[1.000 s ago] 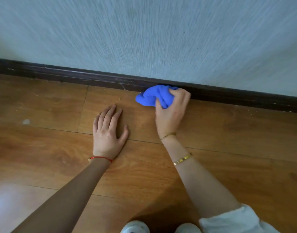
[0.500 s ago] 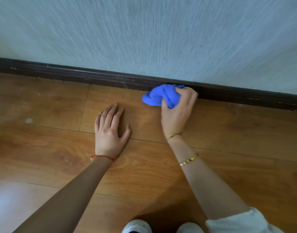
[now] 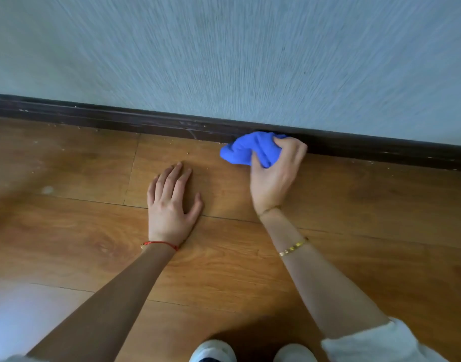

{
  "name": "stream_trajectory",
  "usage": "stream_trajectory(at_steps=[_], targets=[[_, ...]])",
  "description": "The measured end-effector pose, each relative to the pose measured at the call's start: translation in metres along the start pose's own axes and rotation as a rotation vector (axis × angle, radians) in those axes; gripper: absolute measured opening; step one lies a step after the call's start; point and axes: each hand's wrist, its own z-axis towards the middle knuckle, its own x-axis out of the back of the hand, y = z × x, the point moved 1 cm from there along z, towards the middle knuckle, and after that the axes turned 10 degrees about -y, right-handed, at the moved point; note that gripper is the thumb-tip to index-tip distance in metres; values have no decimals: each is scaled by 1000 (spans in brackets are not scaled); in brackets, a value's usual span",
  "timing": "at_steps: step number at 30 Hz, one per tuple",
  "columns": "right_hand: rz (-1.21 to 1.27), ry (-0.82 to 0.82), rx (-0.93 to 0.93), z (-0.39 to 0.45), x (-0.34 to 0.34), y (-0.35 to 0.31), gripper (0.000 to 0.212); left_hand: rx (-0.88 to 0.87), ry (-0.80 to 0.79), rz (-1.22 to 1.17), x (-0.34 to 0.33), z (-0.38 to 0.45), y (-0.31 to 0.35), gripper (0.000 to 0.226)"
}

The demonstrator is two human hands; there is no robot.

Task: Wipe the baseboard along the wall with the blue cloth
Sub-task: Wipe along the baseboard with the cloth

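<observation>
At about 9 o'clock, the dark baseboard [image 3: 93,114] starts at the left edge and runs to the right, going slowly down, under the pale textured wall [image 3: 224,53]; small light crumbs lie on it and on the wooden floor [image 3: 67,231] just beside it. Near the centre, a little toward 7 o'clock, the left hand [image 3: 172,205] lies flat on the floor, its fingers straight and a little spread, holding nothing; a red string bracelet [image 3: 160,244] goes around its wrist. At about 1 o'clock from this hand, the right hand [image 3: 273,176] grasps the blue cloth [image 3: 250,150], with the fingers curled around the bunched fabric. The cloth touches the lower part of the baseboard and the floor. A gold bracelet [image 3: 293,248] sits on the right forearm. At 5 o'clock, the white shoe tips [image 3: 213,351] show at the bottom edge.
</observation>
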Motion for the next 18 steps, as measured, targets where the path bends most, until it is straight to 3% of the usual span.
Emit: stream_trajectory(at_steps=[5,8,12,18], targets=[[-28,257,-128,11,66,44,29,-4,-6,19,0,0,1,49],[-30,199,-70,11,57,37,29,3,-29,29,0,-1,2,50],[-12,-3,-2,4,22,12,34,-36,-33,18,1,2,16,50],[-9,33,-33,14,57,36,30,-177,-61,-8,-16,15,60,49]])
